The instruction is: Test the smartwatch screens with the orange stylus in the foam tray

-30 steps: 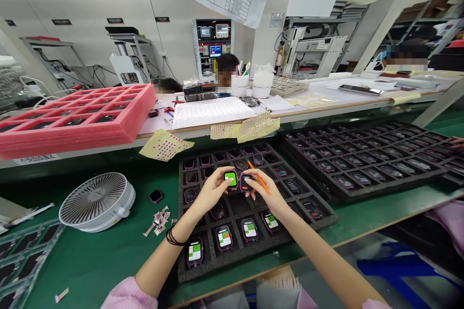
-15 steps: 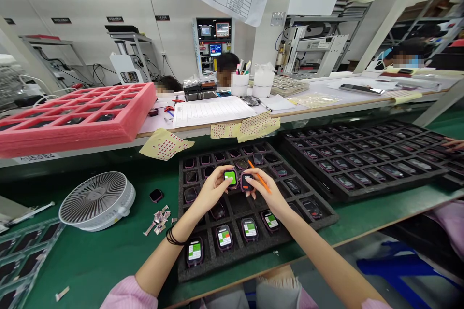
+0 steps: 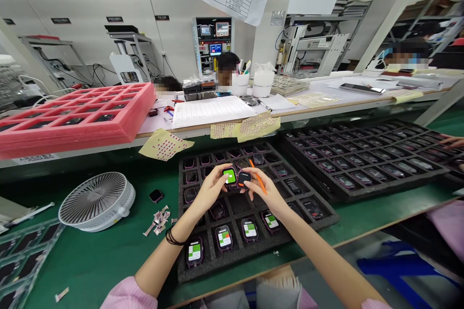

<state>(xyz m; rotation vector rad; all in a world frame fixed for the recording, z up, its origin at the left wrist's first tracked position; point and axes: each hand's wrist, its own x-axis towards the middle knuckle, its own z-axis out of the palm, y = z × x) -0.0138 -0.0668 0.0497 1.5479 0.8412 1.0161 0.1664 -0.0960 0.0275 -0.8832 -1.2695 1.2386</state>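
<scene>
My left hand (image 3: 209, 192) is closed round a small watch with a lit green screen (image 3: 229, 175). My right hand (image 3: 266, 193) grips a second watch with a dark screen (image 3: 244, 178) and also holds an orange stick (image 3: 258, 177) between its fingers. The two watches are side by side, nearly touching, above a black foam tray (image 3: 203, 268). The tray's near row holds several watches with lit green and red screens (image 3: 224, 238); its far cells hold dark ones.
A white round fan (image 3: 96, 200) lies on the green mat at left, with a loose watch (image 3: 156, 196) and paper scraps (image 3: 158, 219) beside it. A larger black tray (image 3: 366, 157) sits to the right, a pink foam tray (image 3: 78, 119) on the raised shelf. Other people work beyond.
Both hands have lifted slightly and brought the two watches closer together. The dark watch has turned a little in my right hand.
</scene>
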